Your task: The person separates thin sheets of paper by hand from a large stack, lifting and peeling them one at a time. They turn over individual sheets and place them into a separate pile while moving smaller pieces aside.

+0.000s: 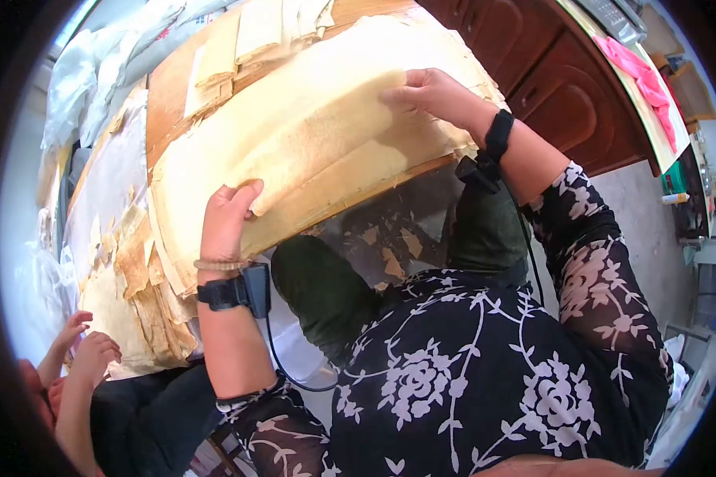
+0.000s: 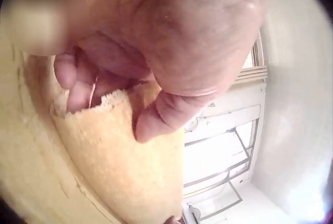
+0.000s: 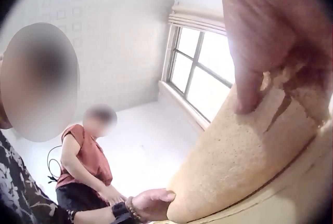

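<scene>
A long pale yellow sheet with ragged ends lies curved over a stack of similar sheets. The left hand pinches its near left end between thumb and fingers; in the left wrist view the thumb of that hand presses on the sheet's face, the fingers behind the torn edge. At the other end the right hand grips the sheet, and in the right wrist view this hand has its thumb on the outer face of the bowed sheet.
Folded sheets lie at the table's far side. Torn brown pieces are heaped at the left, near another person's hands. Clear plastic hangs at the upper left. A dark red cabinet stands at the right; scraps lie below the table edge.
</scene>
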Available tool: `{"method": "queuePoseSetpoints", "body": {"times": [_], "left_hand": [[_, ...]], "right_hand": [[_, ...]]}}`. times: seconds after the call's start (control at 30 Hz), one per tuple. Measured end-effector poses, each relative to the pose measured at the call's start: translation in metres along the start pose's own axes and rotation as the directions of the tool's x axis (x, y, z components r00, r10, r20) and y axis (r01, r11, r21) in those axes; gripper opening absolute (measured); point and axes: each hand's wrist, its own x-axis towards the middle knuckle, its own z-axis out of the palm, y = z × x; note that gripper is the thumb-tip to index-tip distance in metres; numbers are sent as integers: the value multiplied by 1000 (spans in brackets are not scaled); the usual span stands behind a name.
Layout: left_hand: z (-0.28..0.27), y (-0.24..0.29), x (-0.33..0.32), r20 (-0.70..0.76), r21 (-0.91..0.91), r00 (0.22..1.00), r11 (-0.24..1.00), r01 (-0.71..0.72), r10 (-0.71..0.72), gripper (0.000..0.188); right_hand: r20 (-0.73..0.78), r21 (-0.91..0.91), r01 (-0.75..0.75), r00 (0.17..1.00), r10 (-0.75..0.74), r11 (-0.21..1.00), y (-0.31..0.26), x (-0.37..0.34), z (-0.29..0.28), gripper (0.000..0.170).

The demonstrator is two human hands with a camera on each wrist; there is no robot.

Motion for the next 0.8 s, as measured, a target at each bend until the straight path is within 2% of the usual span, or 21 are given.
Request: {"method": "queuePoseSetpoints", "body": {"times": [0.03, 0.07, 0.1, 0.17, 0.2, 0.23, 0.27, 0.3, 0.33, 0.37, 0.4, 0.43, 0.47, 0.53, 0.57, 0.6, 0.67, 0.7, 0.73, 0.77, 0.8], "left_hand": [[12, 7, -6, -111, 22, 994, 1000, 0, 2, 28], [19, 9, -8, -223, 46, 975, 999, 2, 9, 30], [20, 2, -4, -226, 43, 974, 999, 4, 6, 30], [28, -10, 8, -317, 79, 938, 990, -118, 137, 34], [30, -12, 11, -317, 76, 939, 990, -117, 135, 34], [34, -11, 13, -350, 165, 923, 981, -106, 159, 35], [35, -10, 14, -381, 255, 906, 963, -90, 186, 37], [34, -6, 14, -382, 255, 905, 963, -89, 186, 37], [32, -1, 15, -366, 309, 918, 950, -33, 151, 36], [32, 2, 15, -351, 363, 930, 932, 25, 111, 35], [32, 1, 16, -350, 365, 931, 931, 29, 108, 35], [31, -1, 17, -345, 331, 933, 943, 16, 106, 35], [30, -2, 17, -338, 299, 935, 954, 1, 105, 34], [30, -3, 16, -347, 349, 929, 937, -3, 132, 35], [30, -3, 15, -360, 392, 920, 920, -3, 156, 36], [32, 2, 14, -363, 390, 919, 921, -2, 155, 36], [41, 9, 7, -442, 625, 879, 764, 160, 177, 41], [50, 12, 2, -436, 626, 883, 763, 161, 172, 41], [59, 16, -3, -377, 840, 756, 541, 36, 536, 50], [67, 18, -4, -199, 971, 546, 241, -5, 814, 60], [77, 18, 1, -200, 970, 548, 244, -7, 812, 60]], "right_hand": [[5, -3, -3, 1000, 3, 1000, -5, 0, -2, 28], [-6, -86, -45, 999, 44, 995, -10, 1, -1, 32], [-22, -169, -86, 996, 83, 982, -14, 4, 0, 35], [-45, -231, -95, 995, 87, 968, -20, 5, 4, 35], [-69, -290, -106, 994, 89, 951, -23, 4, 5, 34], [-68, -291, -107, 994, 91, 951, -29, 1, 8, 34], [-164, -448, -117, 985, 47, 886, -36, -3, 12, 33], [-250, -590, -141, 968, -14, 795, -42, -6, 18, 34], [-343, -715, 5, 869, -357, 700, -38, -6, 29, 38], [-358, -833, 94, 661, -660, 546, -34, -8, 42, 44], [-167, -847, 296, 640, -750, 442, -42, -14, 53, 48], [22, -813, 487, 574, -819, 319, -50, -19, 64, 52], [19, -811, 487, 574, -819, 323, -51, -19, 77, 52], [130, -767, 535, 669, -732, 353, -37, -14, 104, 51], [126, -805, 482, 710, -693, 347, -26, -6, 109, 53], [129, -804, 485, 708, -694, 346, -24, -3, 111, 53], [121, -796, 485, 715, -689, 363, -18, -2, 112, 53], [119, -796, 481, 721, -683, 369, -16, -4, 112, 53], [121, -797, 483, 717, -687, 364, -16, -3, 112, 52], [124, -798, 485, 712, -691, 357, -15, -3, 111, 52], [126, -799, 484, 715, -688, 357, -14, -2, 110, 52]]}}
